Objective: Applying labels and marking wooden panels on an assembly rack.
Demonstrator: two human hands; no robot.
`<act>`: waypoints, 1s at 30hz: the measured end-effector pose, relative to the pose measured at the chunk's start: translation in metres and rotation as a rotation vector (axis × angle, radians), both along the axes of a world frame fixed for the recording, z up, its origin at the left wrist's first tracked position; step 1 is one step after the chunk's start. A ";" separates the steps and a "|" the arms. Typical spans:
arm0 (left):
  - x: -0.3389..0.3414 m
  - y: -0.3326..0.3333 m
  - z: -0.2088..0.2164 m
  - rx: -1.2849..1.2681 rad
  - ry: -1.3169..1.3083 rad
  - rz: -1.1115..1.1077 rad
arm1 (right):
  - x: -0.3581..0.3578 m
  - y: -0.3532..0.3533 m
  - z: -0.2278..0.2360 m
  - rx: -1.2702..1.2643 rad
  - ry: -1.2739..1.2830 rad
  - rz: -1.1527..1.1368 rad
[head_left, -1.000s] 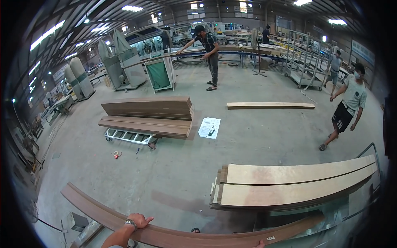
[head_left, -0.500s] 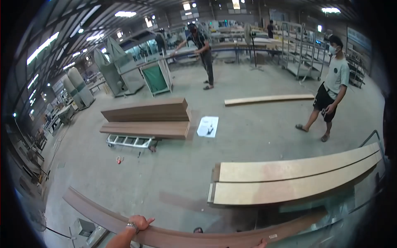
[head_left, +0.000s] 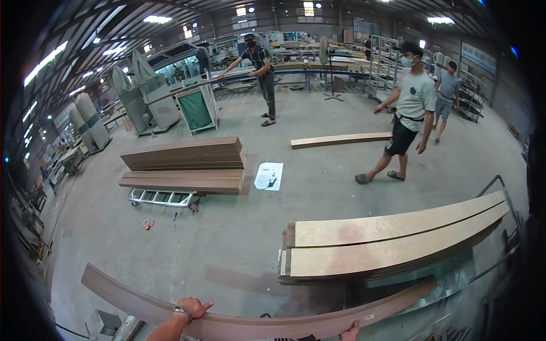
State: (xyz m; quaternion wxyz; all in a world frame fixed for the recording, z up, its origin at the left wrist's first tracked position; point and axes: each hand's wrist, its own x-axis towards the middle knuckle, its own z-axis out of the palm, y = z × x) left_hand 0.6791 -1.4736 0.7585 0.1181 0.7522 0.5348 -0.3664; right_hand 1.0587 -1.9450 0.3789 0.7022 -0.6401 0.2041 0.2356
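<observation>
A long brown wooden board [head_left: 267,327] lies across the lower part of the head view, bent by the lens, with a small pale label near its right part. Over its upper edge my left hand [head_left: 195,307], with a metal watch at the wrist, is closed, the thumb stretched out to the right. Farther right, my right hand [head_left: 351,331] grips the board's lower edge; only its thumb and part of its fingers show. Just beyond the board, on the right, is a stack of long boards [head_left: 392,233] with pale top faces.
Brown boards [head_left: 182,154] are piled on a low wheeled trolley [head_left: 162,197]. A paper sheet [head_left: 268,177], a red tape roll [head_left: 148,225] and a pale plank [head_left: 341,140] lie on the floor. One person [head_left: 412,102] walks at right; another [head_left: 263,74] stands by a green-sided cart [head_left: 197,109].
The view has shifted slightly right. The masked person at right has stepped left, and another person shows behind. More of my right hand is visible. Both hands keep hold of the board.
</observation>
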 end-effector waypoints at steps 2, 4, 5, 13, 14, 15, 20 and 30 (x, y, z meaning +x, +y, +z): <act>0.003 0.001 -0.001 -0.009 -0.012 -0.007 | 0.001 0.012 0.020 -0.006 0.074 0.044; 0.005 0.006 0.000 -0.018 -0.025 -0.060 | 0.001 0.017 0.033 0.391 0.385 -0.405; 0.001 0.005 -0.009 0.008 -0.067 -0.081 | 0.002 0.015 0.033 0.460 0.394 -0.342; 0.006 0.010 -0.008 0.055 -0.259 -0.033 | -0.030 0.081 0.088 0.333 0.443 -0.293; 0.008 0.011 -0.020 0.157 -0.117 -0.087 | -0.038 0.084 0.093 0.322 0.438 -0.262; 0.010 0.018 -0.029 0.156 -0.128 -0.045 | -0.047 0.088 0.099 0.311 0.451 -0.213; 0.005 0.017 0.011 -0.031 -0.196 -0.064 | -0.070 0.136 0.183 0.528 0.279 0.096; 0.001 0.045 -0.017 -0.149 -0.263 -0.163 | -0.138 0.077 0.172 0.412 0.367 0.069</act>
